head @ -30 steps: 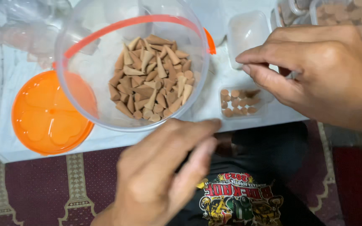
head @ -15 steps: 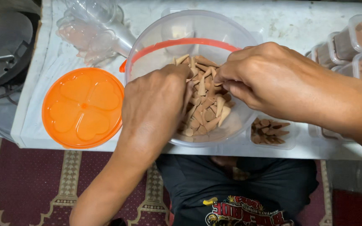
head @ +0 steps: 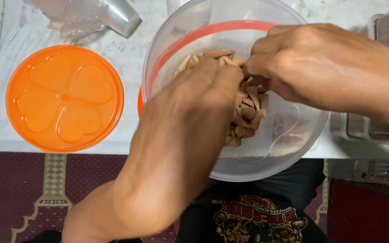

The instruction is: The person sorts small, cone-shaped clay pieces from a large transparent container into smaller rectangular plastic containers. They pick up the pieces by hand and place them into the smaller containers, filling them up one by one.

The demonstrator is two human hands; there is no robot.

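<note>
Inside the clear bowl, the brown cone pieces look light and brittle. Left hand and right hand reach in; I cannot tell their grip. Better pinch each cone gently at its wide end.

Two hands, the left and the right, reach into one clear plastic tub. Inside lies a heap of small brown cone-shaped pieces, too many and too hidden to count. One orange lid sits at left. One clear cup lies at upper left. At least two small clear boxes show at the right edge.
</note>
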